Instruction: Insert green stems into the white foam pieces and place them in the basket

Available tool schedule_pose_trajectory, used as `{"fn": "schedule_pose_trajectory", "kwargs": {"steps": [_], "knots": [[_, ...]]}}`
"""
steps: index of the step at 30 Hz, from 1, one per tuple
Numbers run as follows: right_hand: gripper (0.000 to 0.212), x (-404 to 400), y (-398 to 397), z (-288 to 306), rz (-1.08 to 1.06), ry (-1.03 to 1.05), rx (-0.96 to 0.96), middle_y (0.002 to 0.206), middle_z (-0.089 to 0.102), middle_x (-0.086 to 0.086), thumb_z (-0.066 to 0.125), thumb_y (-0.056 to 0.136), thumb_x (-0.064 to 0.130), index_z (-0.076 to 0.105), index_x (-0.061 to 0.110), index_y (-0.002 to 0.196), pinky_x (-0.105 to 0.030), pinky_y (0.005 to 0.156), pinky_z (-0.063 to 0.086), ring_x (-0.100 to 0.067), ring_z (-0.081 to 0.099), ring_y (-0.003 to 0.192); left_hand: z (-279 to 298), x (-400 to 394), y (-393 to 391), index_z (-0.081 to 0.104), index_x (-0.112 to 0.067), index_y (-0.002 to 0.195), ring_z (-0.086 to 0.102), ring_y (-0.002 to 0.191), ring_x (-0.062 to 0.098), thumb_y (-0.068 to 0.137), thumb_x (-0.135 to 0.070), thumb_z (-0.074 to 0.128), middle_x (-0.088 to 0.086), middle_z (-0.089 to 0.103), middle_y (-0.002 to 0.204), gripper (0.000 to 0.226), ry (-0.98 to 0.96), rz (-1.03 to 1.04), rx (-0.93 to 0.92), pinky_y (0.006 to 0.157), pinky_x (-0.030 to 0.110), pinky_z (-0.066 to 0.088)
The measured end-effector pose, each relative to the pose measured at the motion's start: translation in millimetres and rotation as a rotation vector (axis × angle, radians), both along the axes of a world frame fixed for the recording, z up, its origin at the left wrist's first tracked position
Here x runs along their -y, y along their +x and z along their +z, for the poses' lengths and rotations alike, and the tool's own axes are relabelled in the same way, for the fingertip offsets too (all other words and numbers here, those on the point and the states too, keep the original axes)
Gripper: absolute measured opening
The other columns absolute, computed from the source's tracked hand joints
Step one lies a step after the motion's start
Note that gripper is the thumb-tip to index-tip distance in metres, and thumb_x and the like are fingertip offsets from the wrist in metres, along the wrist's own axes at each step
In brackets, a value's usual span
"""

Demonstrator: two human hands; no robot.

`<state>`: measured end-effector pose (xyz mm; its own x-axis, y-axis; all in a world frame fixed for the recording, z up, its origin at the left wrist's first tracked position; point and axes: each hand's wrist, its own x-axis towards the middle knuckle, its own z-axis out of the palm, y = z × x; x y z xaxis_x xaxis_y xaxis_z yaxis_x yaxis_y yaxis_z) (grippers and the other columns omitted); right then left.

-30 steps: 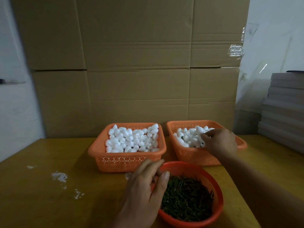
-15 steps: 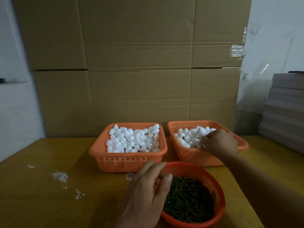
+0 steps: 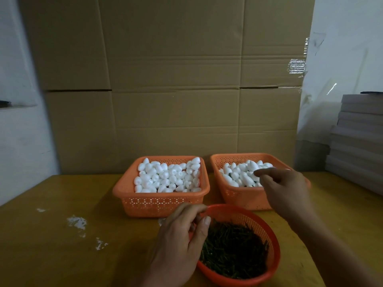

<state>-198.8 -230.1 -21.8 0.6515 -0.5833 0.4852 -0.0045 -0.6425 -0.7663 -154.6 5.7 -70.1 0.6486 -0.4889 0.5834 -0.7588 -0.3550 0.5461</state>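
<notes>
Reaching both ways: my left hand curls over the stems, my right hand over foam in the right basket. What either grasps, I cannot tell; no piece looks stemmed yet.

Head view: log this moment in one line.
left hand fingers curled at stems bowl rim | right hand over right foam basket | no stem-foam contact visible

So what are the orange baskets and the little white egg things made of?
The orange baskets look like moulded plastic: smooth, with rows of small punched holes. The white pieces look like matte foam, probably polystyrene; texture is too small to confirm.
</notes>
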Motion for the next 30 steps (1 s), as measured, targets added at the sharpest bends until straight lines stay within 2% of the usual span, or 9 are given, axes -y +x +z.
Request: {"fn": "schedule_pose_trajectory", "kwargs": {"steps": [2,4,6,9,15,19,23,26,30], "knots": [[0.027,-18.4,-17.5,-2.4,0.085,0.031,0.024,0.068,0.07,0.009,0.057,0.092,0.011,0.075,0.028,0.101,-0.023,0.043,0.045,-0.015,0.062,0.052,4.4,-0.8,2.2,0.053,-0.049,0.109,0.052,0.104,-0.009,0.099,-0.044,0.047,-0.029,0.056,0.102,0.013,-0.03,0.04,0.005,0.081,0.012,0.044],[0.026,-33.6,-28.1,-6.6,0.158,0.007,0.0,0.073,0.072,0.013,0.059,0.092,0.015,0.072,0.036,0.101,-0.028,0.048,0.051,-0.018,0.066,0.062,10.7,-1.1,8.6,0.054,-0.049,0.103,0.055,0.098,-0.012,0.097,-0.033,0.056,-0.028,0.06,0.097,0.018,-0.071,0.091,-0.008,0.077,0.011,0.047],[0.022,-42.6,-30.1,-12.6,0.217,-0.023,-0.041,0.074,0.072,0.011,0.061,0.093,0.02,0.07,0.04,0.098,-0.031,0.05,0.054,-0.015,0.066,0.061,21.8,-1.9,23.0,0.062,-0.038,0.101,0.06,0.089,-0.009,0.095,-0.024,0.062,-0.022,0.064,0.09,0.015,-0.142,0.144,-0.015,0.07,0.014,0.052],[0.02,-48.1,-28.8,-18.6,0.24,-0.073,-0.067,0.074,0.072,0.016,0.065,0.092,0.02,0.07,0.039,0.094,-0.022,0.053,0.048,-0.006,0.065,0.058,48.0,-0.5,60.5,0.069,-0.02,0.088,0.062,0.076,-0.005,0.091,-0.013,0.065,-0.017,0.064,0.075,0.008,-0.194,0.211,0.04,0.063,0.008,0.047],[0.018,-50.9,-31.5,-21.1,0.268,-0.133,-0.132,0.072,0.071,0.019,0.068,0.09,0.023,0.071,0.04,0.093,-0.015,0.048,0.04,-0.001,0.064,0.056,77.5,24.9,139.4,0.073,-0.012,0.086,0.064,0.076,0.014,0.09,-0.013,0.064,-0.002,0.071,0.079,0.011,0.257,0.217,-0.242,0.071,0.032,0.052],[0.023,-53.1,-31.9,-20.3,0.249,-0.161,-0.099,0.073,0.071,0.023,0.072,0.086,0.021,0.071,0.044,0.088,-0.022,0.057,0.052,-0.001,0.066,0.062,69.5,43.2,162.5,0.074,-0.01,0.092,0.067,0.078,0.019,0.091,-0.018,0.068,0.01,0.074,0.091,0.01,0.52,0.191,-0.337,0.078,0.034,0.056],[0.025,-55.4,-32.7,-20.0,0.239,-0.206,-0.115,0.073,0.069,0.028,0.075,0.083,0.022,0.071,0.047,0.086,-0.019,0.065,0.053,0.003,0.066,0.066,52.8,54.3,178.5,0.072,-0.02,0.11,0.062,0.106,0.019,0.088,-0.031,0.071,-0.002,0.071,0.105,0.026,0.774,0.226,-0.304,0.098,0.037,0.05],[0.023,-55.8,-31.8,-20.7,0.231,-0.238,-0.125,0.07,0.069,0.026,0.075,0.081,0.023,0.072,0.045,0.086,-0.02,0.061,0.052,0.003,0.065,0.064,41.9,59.4,189.1,0.061,-0.036,0.127,0.036,0.131,0.024,0.083,-0.044,0.071,-0.011,0.054,0.133,0.046,0.873,0.37,-0.188,0.111,0.048,0.03],[0.024,-56.7,-31.3,-20.8,0.242,-0.271,-0.167,0.07,0.067,0.03,0.075,0.081,0.025,0.07,0.048,0.084,-0.015,0.059,0.049,0.004,0.065,0.067,38.8,65.6,200.2,0.056,-0.03,0.13,0.052,0.113,0.019,0.085,-0.032,0.073,-0.006,0.063,0.113,0.048,0.755,0.32,-0.273,0.098,0.037,0.043]]}}
